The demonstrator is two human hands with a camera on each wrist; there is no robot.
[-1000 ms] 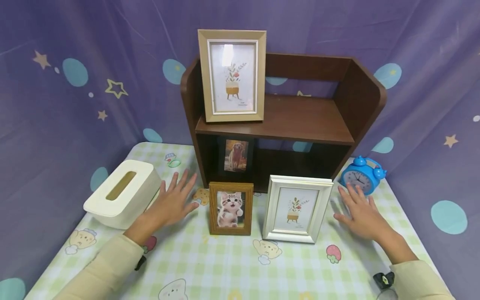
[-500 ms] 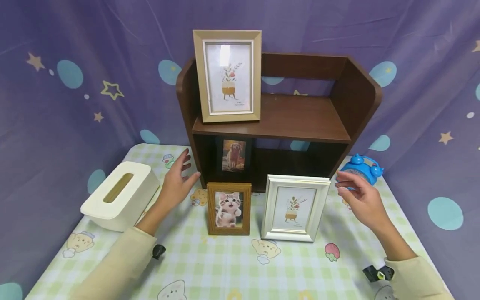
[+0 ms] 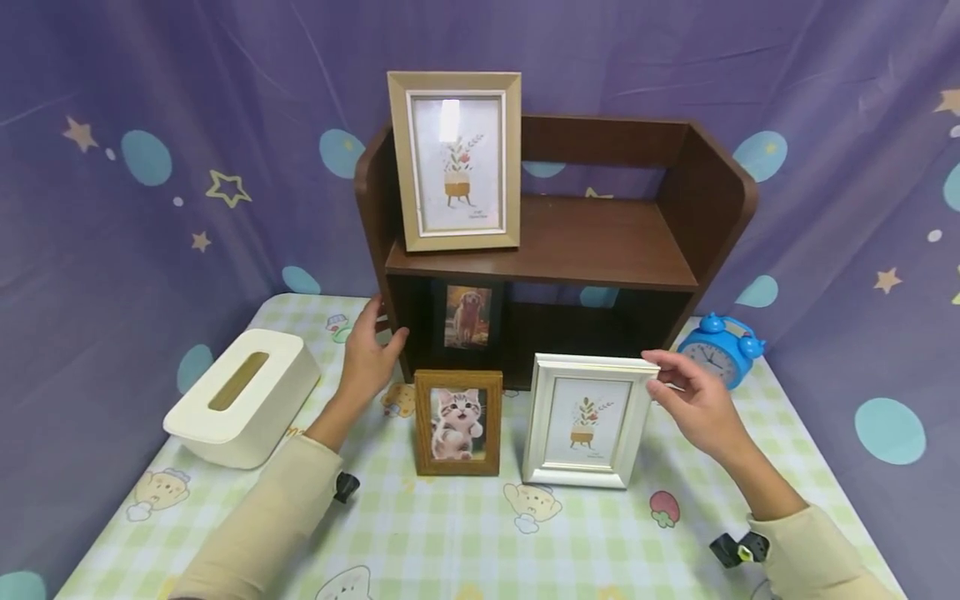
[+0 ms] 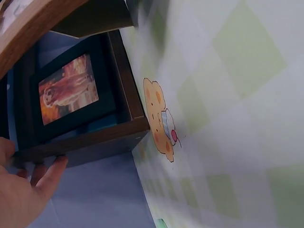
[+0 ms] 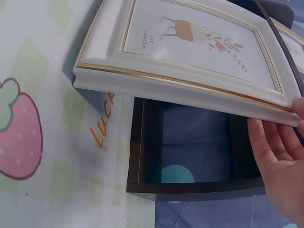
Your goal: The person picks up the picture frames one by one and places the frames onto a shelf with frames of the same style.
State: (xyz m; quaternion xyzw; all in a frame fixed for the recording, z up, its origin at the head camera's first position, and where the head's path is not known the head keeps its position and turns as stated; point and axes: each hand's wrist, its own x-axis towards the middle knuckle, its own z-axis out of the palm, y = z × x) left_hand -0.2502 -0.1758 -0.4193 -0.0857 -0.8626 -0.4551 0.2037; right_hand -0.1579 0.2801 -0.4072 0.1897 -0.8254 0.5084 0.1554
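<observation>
My right hand (image 3: 699, 408) pinches the upper right corner of a white picture frame (image 3: 635, 417), thumb in front and fingers behind. The frame stands tilted back on the cloth, with a potted-plant print inside. In the right wrist view, the fingers (image 5: 265, 142) lie along its edge. My left hand (image 3: 367, 354) holds the front edge of the dark brown bookshelf's (image 3: 600, 267) left side panel; the left wrist view shows fingers (image 4: 51, 176) on the panel's outer face. A brown frame (image 3: 423, 425) with a kitten picture stands between the hands.
A beige frame (image 3: 455, 243) stands on the upper shelf, and a dark frame (image 3: 495, 321) with a dog picture on the lower one. A white tissue box (image 3: 281, 392) is at the left. A blue alarm clock (image 3: 720, 354) stands right of the bookshelf.
My right hand has moved left from near the alarm clock and taken hold of the white frame's corner. My left hand has moved right to the bookshelf's side panel.
</observation>
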